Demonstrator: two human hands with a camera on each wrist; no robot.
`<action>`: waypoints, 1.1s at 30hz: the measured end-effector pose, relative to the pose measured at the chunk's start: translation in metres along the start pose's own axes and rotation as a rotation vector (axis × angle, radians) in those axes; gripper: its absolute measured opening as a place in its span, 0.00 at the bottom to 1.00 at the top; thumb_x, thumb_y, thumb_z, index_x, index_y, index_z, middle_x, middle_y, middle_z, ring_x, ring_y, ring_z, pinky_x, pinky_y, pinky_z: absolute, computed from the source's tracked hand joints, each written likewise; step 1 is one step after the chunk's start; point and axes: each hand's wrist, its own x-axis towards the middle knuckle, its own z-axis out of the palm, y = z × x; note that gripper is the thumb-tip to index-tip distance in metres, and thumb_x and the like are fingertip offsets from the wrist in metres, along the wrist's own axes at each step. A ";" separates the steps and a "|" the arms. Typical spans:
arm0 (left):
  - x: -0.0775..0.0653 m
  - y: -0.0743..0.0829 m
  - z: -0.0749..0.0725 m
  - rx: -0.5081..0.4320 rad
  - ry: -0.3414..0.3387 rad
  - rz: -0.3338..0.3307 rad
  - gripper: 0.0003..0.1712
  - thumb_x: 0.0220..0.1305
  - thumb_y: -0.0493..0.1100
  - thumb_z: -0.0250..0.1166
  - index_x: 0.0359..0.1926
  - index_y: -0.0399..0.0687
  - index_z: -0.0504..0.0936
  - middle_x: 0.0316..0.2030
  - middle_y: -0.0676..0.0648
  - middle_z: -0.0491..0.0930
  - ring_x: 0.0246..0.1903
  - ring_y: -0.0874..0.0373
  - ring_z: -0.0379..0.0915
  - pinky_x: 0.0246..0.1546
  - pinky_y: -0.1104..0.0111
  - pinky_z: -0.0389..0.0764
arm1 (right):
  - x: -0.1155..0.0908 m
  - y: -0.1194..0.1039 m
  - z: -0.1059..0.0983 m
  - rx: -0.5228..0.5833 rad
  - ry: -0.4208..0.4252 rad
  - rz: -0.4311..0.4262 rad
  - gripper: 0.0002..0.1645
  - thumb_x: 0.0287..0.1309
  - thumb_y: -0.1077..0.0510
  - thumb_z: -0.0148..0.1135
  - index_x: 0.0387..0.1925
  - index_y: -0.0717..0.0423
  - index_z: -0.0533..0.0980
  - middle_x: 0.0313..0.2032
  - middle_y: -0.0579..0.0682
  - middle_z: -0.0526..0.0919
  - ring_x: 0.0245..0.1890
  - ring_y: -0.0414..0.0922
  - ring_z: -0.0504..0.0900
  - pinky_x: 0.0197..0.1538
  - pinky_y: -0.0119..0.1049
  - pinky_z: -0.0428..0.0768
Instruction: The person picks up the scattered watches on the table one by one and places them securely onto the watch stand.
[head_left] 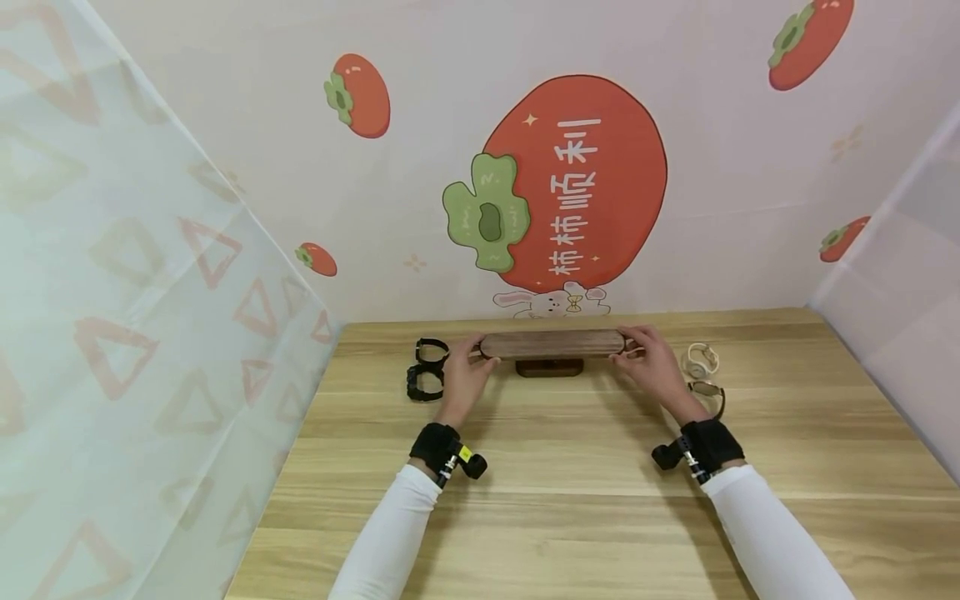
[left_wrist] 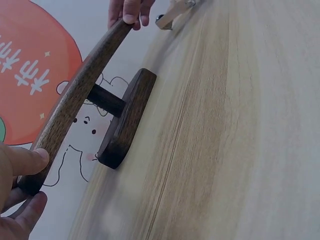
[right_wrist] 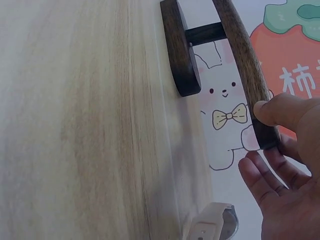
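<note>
A dark wooden T-shaped watch stand [head_left: 551,343] is at the back of the table, with a long rounded top bar, a short post and a small oblong base [left_wrist: 131,120]. My left hand [head_left: 467,375] pinches the bar's left end, thumb on the near face in the left wrist view. The right hand [head_left: 654,371] grips the opposite end, its thumb [right_wrist: 265,112] against the wood and some fingers beyond the tip. No watch is on the bar. Whether the base touches the table, I cannot tell.
Two black watches [head_left: 425,383] lie beside the left hand. To the right of the right hand are a white watch [head_left: 701,362] and a dark-strapped watch [head_left: 707,389]. A printed wall sheet [head_left: 420,208] rises directly behind the wooden table [head_left: 555,517].
</note>
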 end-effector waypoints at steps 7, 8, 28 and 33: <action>-0.003 0.005 0.001 -0.013 -0.023 -0.017 0.34 0.68 0.37 0.74 0.73 0.43 0.76 0.67 0.36 0.77 0.63 0.41 0.80 0.63 0.56 0.86 | -0.006 0.000 -0.005 0.003 -0.011 0.023 0.32 0.67 0.69 0.69 0.71 0.71 0.72 0.62 0.72 0.72 0.52 0.66 0.82 0.60 0.61 0.84; -0.003 0.005 0.002 -0.012 -0.022 -0.010 0.34 0.68 0.36 0.75 0.73 0.42 0.77 0.67 0.36 0.77 0.63 0.41 0.80 0.62 0.56 0.86 | -0.008 -0.001 -0.005 0.004 -0.014 0.025 0.32 0.68 0.69 0.69 0.71 0.71 0.72 0.62 0.72 0.72 0.52 0.66 0.82 0.60 0.61 0.84; -0.006 0.003 0.007 -0.029 -0.029 0.046 0.31 0.67 0.34 0.75 0.69 0.38 0.78 0.64 0.35 0.78 0.61 0.40 0.79 0.60 0.57 0.87 | -0.015 0.001 -0.011 0.012 0.001 0.021 0.31 0.66 0.70 0.69 0.69 0.73 0.73 0.62 0.72 0.72 0.52 0.67 0.82 0.60 0.63 0.83; -0.007 0.003 0.007 -0.020 -0.053 0.028 0.32 0.69 0.35 0.73 0.72 0.39 0.75 0.64 0.35 0.76 0.61 0.41 0.79 0.62 0.57 0.86 | -0.014 0.002 -0.011 0.007 -0.001 0.013 0.31 0.67 0.70 0.69 0.69 0.73 0.73 0.62 0.72 0.72 0.53 0.66 0.82 0.59 0.62 0.84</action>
